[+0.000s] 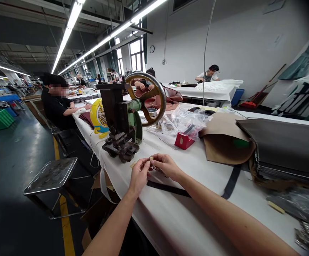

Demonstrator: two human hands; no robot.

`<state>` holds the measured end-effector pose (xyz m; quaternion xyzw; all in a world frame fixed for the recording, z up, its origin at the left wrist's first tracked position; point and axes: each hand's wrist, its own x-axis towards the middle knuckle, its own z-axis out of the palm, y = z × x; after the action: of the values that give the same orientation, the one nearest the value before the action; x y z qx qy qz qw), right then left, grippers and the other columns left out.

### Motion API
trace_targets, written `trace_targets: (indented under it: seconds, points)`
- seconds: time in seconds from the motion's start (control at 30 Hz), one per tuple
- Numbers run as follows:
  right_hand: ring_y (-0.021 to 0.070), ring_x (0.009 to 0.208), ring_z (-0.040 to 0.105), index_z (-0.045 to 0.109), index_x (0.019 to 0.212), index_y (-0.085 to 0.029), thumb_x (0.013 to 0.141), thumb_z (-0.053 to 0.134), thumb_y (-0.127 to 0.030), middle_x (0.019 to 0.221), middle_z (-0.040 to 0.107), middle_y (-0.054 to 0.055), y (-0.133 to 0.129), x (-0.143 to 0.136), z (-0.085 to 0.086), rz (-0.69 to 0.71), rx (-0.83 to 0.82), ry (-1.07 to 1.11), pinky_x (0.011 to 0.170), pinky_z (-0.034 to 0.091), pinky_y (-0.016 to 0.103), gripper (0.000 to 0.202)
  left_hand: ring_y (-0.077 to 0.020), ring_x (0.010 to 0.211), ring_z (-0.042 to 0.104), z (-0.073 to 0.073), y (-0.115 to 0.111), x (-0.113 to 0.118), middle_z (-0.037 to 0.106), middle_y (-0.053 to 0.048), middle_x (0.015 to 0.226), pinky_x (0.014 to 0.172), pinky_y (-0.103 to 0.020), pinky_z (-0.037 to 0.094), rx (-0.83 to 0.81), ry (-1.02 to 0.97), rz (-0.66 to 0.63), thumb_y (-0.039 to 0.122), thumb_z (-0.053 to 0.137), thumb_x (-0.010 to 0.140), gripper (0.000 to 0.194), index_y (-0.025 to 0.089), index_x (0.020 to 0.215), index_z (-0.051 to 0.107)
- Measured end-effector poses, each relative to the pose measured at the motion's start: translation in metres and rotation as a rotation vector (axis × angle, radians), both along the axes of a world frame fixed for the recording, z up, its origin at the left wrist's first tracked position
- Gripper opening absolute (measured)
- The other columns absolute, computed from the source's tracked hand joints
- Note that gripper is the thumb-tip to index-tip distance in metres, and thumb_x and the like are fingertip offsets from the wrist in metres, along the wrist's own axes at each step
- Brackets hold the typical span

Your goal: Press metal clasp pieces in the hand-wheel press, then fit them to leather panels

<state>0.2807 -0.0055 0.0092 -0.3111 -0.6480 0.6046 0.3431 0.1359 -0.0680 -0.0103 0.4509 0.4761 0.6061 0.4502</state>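
Observation:
My left hand (139, 175) and my right hand (166, 165) meet over the white table, fingertips pinched together. Between them is a small pale yellowish piece (151, 159), too small to identify. Some small shiny metal bits show under my right hand, partly hidden by its fingers. A black strap (171, 189) runs across the table just below my hands. Beyond them stands a dark hand press (117, 117) with a large handwheel (163, 96). Small gold-coloured bits (133, 164) lie to the left of my fingers, close to the press base.
A yellow fan (99, 115) stands behind the press. Clear plastic bags (181, 122) and a red tape dispenser (183, 141) lie beyond my hands. Dark sheets (284, 145) are stacked at right. A metal stool (53, 172) stands at left; a co-worker (55, 103) sits farther along the table.

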Motion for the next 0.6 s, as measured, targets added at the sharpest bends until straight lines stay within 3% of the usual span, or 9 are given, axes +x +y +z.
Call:
trace_targets:
  seconds: [0.23, 0.33, 0.5, 0.6]
  points:
    - [0.0128, 0.066, 0.057, 0.047, 0.109, -0.019, 0.077, 0.072, -0.028, 0.083, 0.066, 0.0, 0.002, 0.003, -0.004, 0.048, 0.093, -0.055, 0.055, 0.044, 0.023, 0.042, -0.016, 0.066, 0.062, -0.006, 0.009, -0.011, 0.07, -0.005, 0.075, 0.059, -0.025, 0.048, 0.044, 0.273, 0.004, 0.047, 0.067, 0.086, 0.034, 0.015, 0.096, 0.072]
    - [0.0139, 0.07, 0.058, 0.048, 0.104, -0.019, 0.069, 0.072, -0.022, 0.086, 0.066, 0.001, 0.005, 0.005, 0.001, 0.091, 0.002, -0.098, 0.053, 0.046, 0.023, 0.042, -0.017, 0.071, 0.061, -0.006, 0.004, -0.008, 0.069, -0.006, 0.078, 0.068, -0.028, 0.048, 0.074, 0.342, 0.083, 0.038, 0.067, 0.086, 0.022, 0.016, 0.087, 0.071]
    - [0.0106, 0.06, 0.053, 0.055, 0.094, -0.018, 0.065, 0.075, -0.021, 0.077, 0.062, -0.002, 0.009, 0.008, 0.017, 0.161, -0.128, -0.111, 0.047, 0.044, 0.021, 0.035, -0.0199, 0.086, 0.061, -0.004, -0.004, -0.002, 0.07, -0.006, 0.092, 0.078, -0.031, 0.046, 0.168, 0.541, 0.223, 0.03, 0.059, 0.092, 0.013, 0.019, 0.09, 0.067]
    - [0.0114, 0.064, 0.057, 0.061, 0.094, -0.016, 0.064, 0.083, -0.026, 0.081, 0.066, 0.001, 0.01, 0.012, 0.02, 0.189, -0.171, -0.117, 0.052, 0.049, 0.023, 0.038, -0.0189, 0.083, 0.061, -0.008, -0.002, -0.005, 0.069, -0.005, 0.089, 0.074, -0.029, 0.046, 0.134, 0.452, 0.239, 0.034, 0.057, 0.094, 0.016, 0.02, 0.091, 0.064]
